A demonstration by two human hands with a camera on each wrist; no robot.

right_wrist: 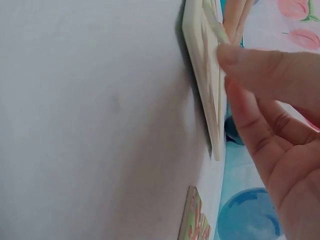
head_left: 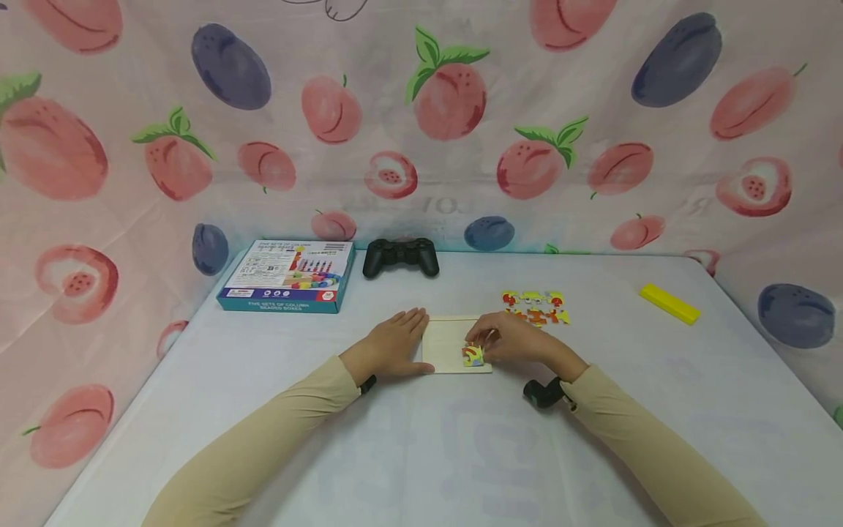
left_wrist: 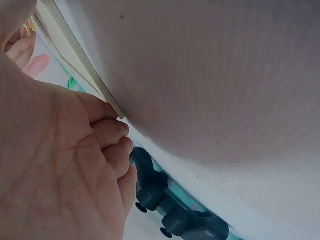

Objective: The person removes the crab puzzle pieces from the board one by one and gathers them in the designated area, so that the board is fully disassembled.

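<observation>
A pale wooden puzzle tray (head_left: 443,348) with a raised rim lies flat in front of me. My left hand (head_left: 394,342) rests against its left side, thumb at the near corner and fingertips at the far one. In the left wrist view the fingers (left_wrist: 111,132) touch the tray's edge (left_wrist: 95,80). My right hand (head_left: 510,338) pinches a yellow, red and blue puzzle piece (head_left: 473,356) over the tray's right part. From the right wrist, thumb and forefinger (right_wrist: 242,100) show at the thin piece (right_wrist: 215,24) above the tray (right_wrist: 202,65).
Several colourful puzzle pieces (head_left: 535,307) lie grouped beyond my right hand. A black game controller (head_left: 400,258) and a boxed bead set (head_left: 286,277) stand at the back left. On the right lies a yellow block (head_left: 669,304). A fruit-patterned cloth (head_left: 421,197) hangs behind the table.
</observation>
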